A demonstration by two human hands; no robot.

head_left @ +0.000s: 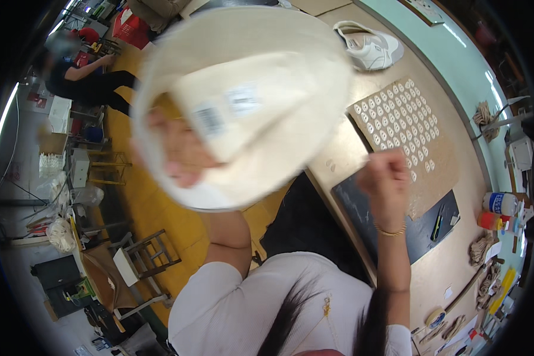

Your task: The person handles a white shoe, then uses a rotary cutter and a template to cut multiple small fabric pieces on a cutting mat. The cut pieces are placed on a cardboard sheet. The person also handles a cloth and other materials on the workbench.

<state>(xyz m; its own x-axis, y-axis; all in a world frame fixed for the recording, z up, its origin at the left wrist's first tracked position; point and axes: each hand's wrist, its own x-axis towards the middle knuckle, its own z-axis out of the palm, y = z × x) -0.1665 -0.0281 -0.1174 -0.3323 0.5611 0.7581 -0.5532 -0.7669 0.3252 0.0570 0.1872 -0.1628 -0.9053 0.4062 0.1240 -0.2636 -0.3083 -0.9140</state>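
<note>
A large, round, cream-coloured thing (pixel 302 107), blurred by motion, fills the upper middle of the view. On it sits a cream flap or block with two white stickers, beside a brownish opening. My left hand (pixel 184 151) shows at that opening, its fingers curled round the edge and closed on the thing. My right hand (pixel 387 178) is over the table, near a dark mat (pixel 421 248), with its fingers curled in. Blur hides whether anything small is in them. Next to it lies a brown board (pixel 445 172) with rows of small white oval pieces.
A white and grey shoe (pixel 374 50) stands at the table's far end. A slim dark green tool (pixel 438 224) lies on the mat. Bottles (pixel 501 203), a tape roll (pixel 435 318) and twine bundles line the right side. Left are a stool (pixel 151 255) and a seated person (pixel 80 80).
</note>
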